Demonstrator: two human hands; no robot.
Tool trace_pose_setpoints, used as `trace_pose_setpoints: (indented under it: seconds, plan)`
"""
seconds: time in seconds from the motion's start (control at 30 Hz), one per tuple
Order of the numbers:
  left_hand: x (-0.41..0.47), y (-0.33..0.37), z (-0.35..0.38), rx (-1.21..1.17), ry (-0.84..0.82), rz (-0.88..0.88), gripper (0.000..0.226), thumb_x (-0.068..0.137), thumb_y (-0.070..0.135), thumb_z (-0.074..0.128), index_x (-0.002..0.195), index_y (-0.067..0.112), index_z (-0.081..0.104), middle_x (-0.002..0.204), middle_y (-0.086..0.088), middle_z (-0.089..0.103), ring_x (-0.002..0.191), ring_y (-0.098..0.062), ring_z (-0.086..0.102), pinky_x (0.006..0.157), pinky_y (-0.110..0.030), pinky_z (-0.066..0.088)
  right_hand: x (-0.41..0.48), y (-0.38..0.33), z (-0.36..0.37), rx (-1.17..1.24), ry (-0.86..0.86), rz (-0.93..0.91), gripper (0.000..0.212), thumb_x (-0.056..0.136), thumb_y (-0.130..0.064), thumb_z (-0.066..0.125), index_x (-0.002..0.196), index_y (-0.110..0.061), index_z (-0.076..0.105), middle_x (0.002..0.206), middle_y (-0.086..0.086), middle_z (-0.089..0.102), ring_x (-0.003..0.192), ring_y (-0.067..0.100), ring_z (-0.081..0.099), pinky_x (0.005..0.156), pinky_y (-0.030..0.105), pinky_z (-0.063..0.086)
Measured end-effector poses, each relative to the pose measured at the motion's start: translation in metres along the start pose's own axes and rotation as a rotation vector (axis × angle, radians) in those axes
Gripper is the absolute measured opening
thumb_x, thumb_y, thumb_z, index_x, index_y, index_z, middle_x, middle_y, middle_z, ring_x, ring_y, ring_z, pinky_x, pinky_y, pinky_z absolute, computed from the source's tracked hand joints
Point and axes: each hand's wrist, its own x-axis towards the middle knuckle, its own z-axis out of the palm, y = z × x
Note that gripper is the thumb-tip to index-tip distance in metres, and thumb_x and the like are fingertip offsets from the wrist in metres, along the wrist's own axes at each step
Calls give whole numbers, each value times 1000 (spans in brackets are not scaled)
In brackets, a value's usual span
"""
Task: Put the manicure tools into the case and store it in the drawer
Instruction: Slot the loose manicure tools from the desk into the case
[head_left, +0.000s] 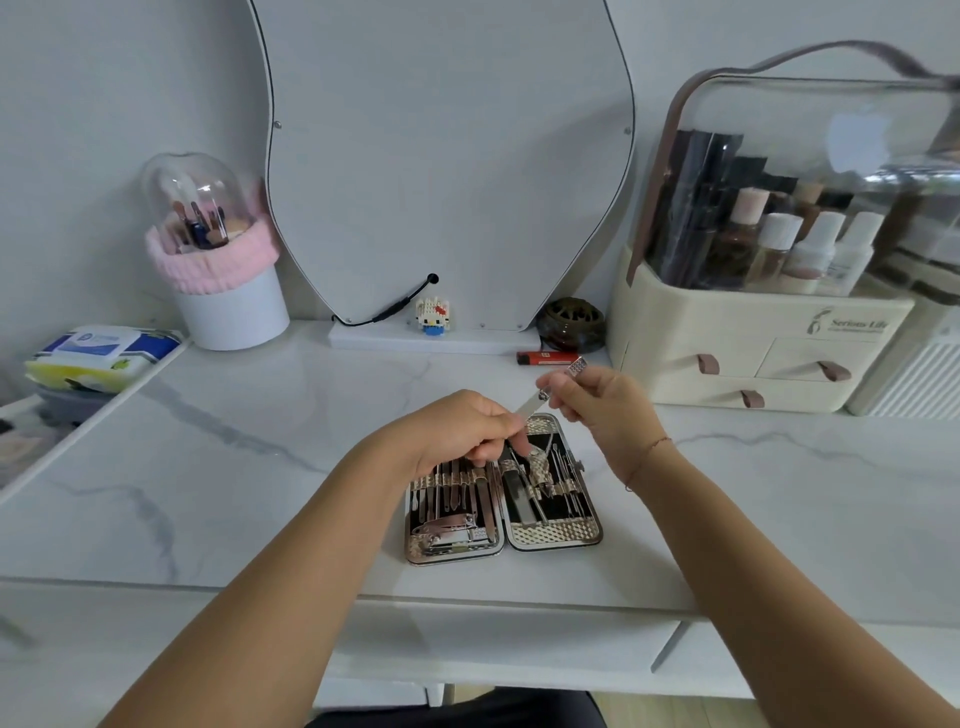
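An open manicure case with a gold woven trim lies flat on the marble dressing table, near its front edge. Several metal tools sit in its elastic loops, and a large nail clipper rests in its left half. Above the case both hands hold one silver nail clipper. My left hand pinches its lower end. My right hand grips its upper end, where the patterned lever tip sticks out above the fingers.
A cream cosmetics organiser with small drawers stands at the right. A red lighter, a dark round burner and a small toy figure sit by the mirror base. A brush holder and wipes are at the left.
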Motion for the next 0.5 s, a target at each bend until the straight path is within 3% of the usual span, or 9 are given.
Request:
trace_pose_setpoints:
  seconds: [0.1,0.17,0.23,0.33,0.4,0.5]
  plan:
    - [2,-2,2,23,32,-7,33,98,30,45,78,15,65,44,7,43,48,-9,39,74,-28,42,4,1,-3,-199,21,-27,16,91,-15,56,84,-12,70,62,-3,62,51,-1,49,57,10,45]
    - [3,-3,3,16,136,34,34,97,35,45,77,21,68,49,5,51,56,-14,49,84,-30,42,7,3,-6,-161,44,19,17,89,-11,56,81,-9,70,61,-1,64,50,2,51,55,14,46]
    - [5,-7,3,41,298,109,33,96,38,47,73,27,68,66,1,64,70,-20,59,86,-31,45,11,7,-8,-130,86,80,19,88,-9,54,79,-5,70,61,3,65,52,7,52,55,19,46]
    - [7,-19,3,267,444,147,28,96,39,46,104,23,67,102,7,65,94,-9,59,82,-24,43,18,15,-13,-250,175,136,20,88,-10,51,81,-3,69,64,6,65,56,13,53,59,24,44]
    - [8,-30,3,405,415,121,33,97,39,42,120,24,61,122,7,59,112,-11,53,94,-31,40,22,18,-17,-342,202,154,22,87,-11,48,81,-2,67,65,7,64,59,17,53,63,31,46]
    - [10,-41,5,549,418,124,37,98,39,40,128,25,56,133,8,56,125,-14,44,105,-35,31,26,19,-20,-419,185,154,23,87,-10,47,78,-4,67,63,6,63,63,20,56,71,36,51]
